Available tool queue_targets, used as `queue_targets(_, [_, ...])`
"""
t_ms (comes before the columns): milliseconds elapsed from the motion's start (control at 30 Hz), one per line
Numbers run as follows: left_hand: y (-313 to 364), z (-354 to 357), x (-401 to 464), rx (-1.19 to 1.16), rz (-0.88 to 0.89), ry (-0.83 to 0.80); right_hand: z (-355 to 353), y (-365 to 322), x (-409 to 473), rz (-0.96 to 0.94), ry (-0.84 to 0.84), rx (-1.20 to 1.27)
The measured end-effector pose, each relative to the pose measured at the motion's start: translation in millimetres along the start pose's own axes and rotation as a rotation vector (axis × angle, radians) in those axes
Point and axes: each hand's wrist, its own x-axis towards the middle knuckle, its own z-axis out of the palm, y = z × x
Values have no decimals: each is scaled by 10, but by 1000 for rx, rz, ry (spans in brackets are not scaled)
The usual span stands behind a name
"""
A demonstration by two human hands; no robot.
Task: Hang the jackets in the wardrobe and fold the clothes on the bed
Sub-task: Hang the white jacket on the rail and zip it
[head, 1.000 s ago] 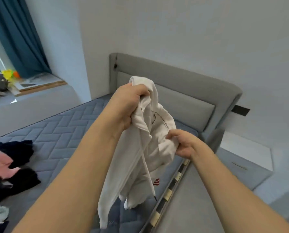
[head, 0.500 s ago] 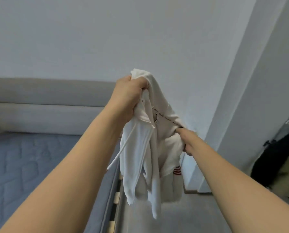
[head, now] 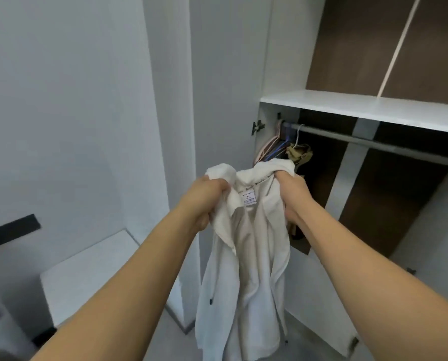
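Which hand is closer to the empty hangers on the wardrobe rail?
Right. The right hand grips the white hoodie just below the hangers; the left hand is farther left and lower.

Pale grey-white walls (head: 69,100) fill the left side, with a vertical corner column (head: 170,95) running down the middle. Low on the left wall is a dark horizontal strip (head: 10,231). Below it stands a white bedside cabinet (head: 92,272) with a flat top, set against the column. To the right a built-in unit stands open: a white shelf (head: 369,108) crosses it, with dark brown back panelling (head: 361,40) above and below and a pale vertical strip (head: 397,45) on the upper panel. The floor (head: 165,342) is light grey, and the light is soft and even.
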Motion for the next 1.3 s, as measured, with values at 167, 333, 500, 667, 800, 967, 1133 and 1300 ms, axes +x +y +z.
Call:
queue_targets(167, [-93, 846, 930, 71, -118, -178, -544, -206, 865, 103, 180, 52])
queue_targets(333, [-174, 1486, 1735, 306, -177, -336, -822, -377, 1605, 193, 338, 160])
queue_targets(500, [-168, 1862, 2638, 595, -191, -521, -857, -489, 2219, 238, 367, 192])
queue_targets(667, [-173, 2167, 3865, 861, -138, -600, -986, -498, 2876, 254, 456, 236])
queue_targets(800, [-47, 2479, 4836, 960, 132, -375, -1064, -469, 3351, 231, 542, 216])
queue_targets(967, [72, 2976, 5756, 1143, 354, -335, -1140, -497, 3901, 220, 635, 196])
queue_targets(1133, [-83, 3295, 6168, 1346, 492, -231, -1208, -413, 4261, 234, 651, 159])
queue_targets(1300, [-168, 3469, 6363, 1441, 581, -242, -1255, -341, 4496, 244, 595, 113])
